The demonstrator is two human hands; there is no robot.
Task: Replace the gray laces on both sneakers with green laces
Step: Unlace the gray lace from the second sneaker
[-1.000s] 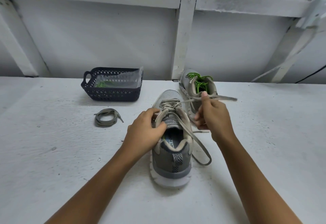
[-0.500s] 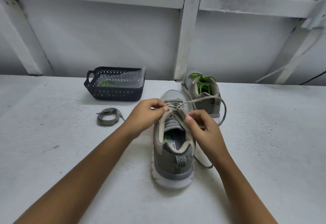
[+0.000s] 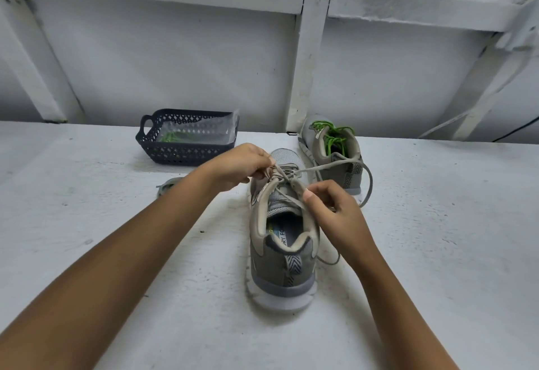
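Lacing on the near sneaker (image 3: pixel 281 238) is what matters here. The gray lace (image 3: pixel 329 166) is out of the upper eyelets and crosses only the rows toward the toe, with one long tail swinging out to the right in a loose loop. The sneaker stands heel toward the person, around the middle of the white surface (image 3: pixel 116 224). The left hand (image 3: pixel 242 165) has its fingers curled in a pinch on the lace at the left eyelet row. The right hand (image 3: pixel 335 215) is curled too, thumb against the right flap, and looks to be pinching a strand there, though the exact hold is hidden.

To my eye the job now is to draw the lace out one crossing at a time. It is best to pull close to the eyelet, along the line of the hole, while the other hand steadies the flap so the shoe does not slide or tip. The long tail should be fed through rather than yanked, or it may snag on the far sneaker (image 3: pixel 354 178) just behind, which already wears its green lace (image 3: pixel 335 138).

Toward the rear edge on the left, a dark basket (image 3: pixel 186 155) holds the spare green lace (image 3: pixel 172 137) in a clear wrapper. A coiled gray lace (image 3: pixel 167 187) lies in front of it, partly hidden by the left forearm.
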